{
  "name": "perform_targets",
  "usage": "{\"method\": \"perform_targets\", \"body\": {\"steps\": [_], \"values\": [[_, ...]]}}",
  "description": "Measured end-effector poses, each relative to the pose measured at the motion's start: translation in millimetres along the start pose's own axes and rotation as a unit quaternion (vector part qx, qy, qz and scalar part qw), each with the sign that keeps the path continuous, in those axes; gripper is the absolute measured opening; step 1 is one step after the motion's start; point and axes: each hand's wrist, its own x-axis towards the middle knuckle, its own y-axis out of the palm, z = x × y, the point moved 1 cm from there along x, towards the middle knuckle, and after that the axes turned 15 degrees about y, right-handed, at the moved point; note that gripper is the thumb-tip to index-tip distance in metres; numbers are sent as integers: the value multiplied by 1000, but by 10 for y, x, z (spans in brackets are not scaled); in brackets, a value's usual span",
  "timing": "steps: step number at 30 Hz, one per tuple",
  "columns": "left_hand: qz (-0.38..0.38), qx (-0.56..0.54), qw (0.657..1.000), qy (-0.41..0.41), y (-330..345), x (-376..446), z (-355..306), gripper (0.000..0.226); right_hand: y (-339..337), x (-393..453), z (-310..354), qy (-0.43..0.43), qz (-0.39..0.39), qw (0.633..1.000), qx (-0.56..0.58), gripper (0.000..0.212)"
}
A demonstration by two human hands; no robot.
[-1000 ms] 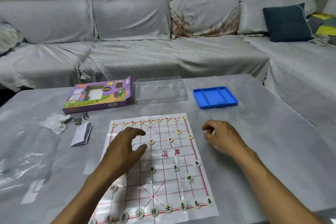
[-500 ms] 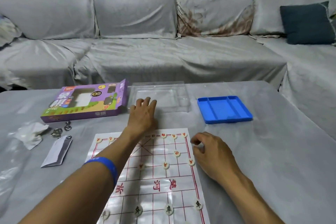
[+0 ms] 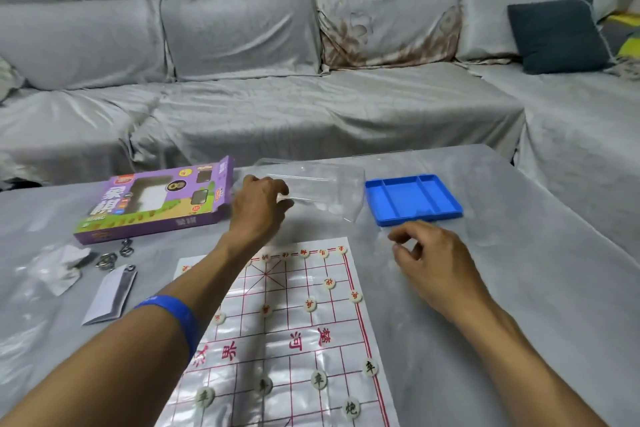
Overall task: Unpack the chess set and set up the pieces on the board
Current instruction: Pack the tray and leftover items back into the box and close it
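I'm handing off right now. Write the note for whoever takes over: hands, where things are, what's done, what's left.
Left hand: its grip is on the near edge of the clear plastic tray, beyond the board.
Right hand: loosely curled, holding nothing, right of the board.
Pieces: red and black sit on the grid points; the near rows are out of view.
Blue tray and purple box are empty-looking, at the table's far side.
Left: confirm the near rows.
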Motion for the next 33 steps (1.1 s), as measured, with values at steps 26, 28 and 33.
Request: {"method": "perform_targets", "body": {"steps": [26,28,33], "values": [[221,-157,931,243,224,-1047,-2126,29,-756,-1161,-1047,94,128,979,-125,34],[221,-152,933,239,260,-1028,-2056,35,-716,-1094,-1007,85,138,976,-145,36],[223,-148,939,217,299,-967,-1918,50,-617,-960,-883,72,148,974,-157,36]]}}
